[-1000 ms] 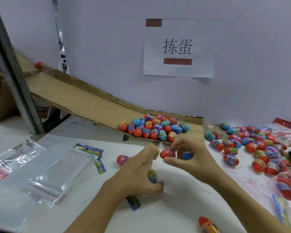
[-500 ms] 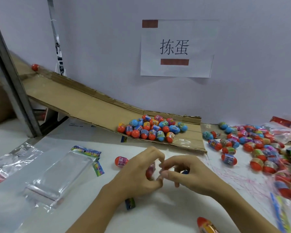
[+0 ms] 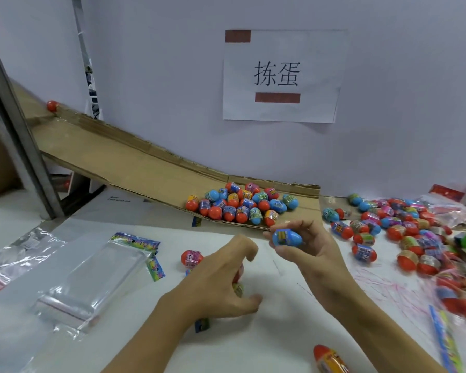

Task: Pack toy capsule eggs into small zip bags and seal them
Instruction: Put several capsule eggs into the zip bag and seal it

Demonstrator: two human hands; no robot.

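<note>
Right hand (image 3: 311,254) pinched a blue egg (image 3: 287,237) between thumb and fingertips, held up off the table (image 3: 267,340), just past the left hand (image 3: 221,281). Left hand was curled over something red and yellow under its palm, likely eggs, but mostly hidden, so cannot tell the exact grip or whether a bag was there too. One red egg (image 3: 192,258) lay just beyond the left hand's knuckles. Pile of eggs (image 3: 240,204) sat further out on the cardboard ramp (image 3: 124,162), ahead of both hands; more loose eggs (image 3: 404,232) spread off to the right hand's outer side. Empty zip bags (image 3: 92,281) lay flat well to the left of the left hand. Judged step: collecting a set of eggs before bagging. To do it well, bring the blue egg down next to the ones under the left palm, keep them from rolling, then pull a bag over, open its mouth fully and slide eggs in narrow end first.
</note>
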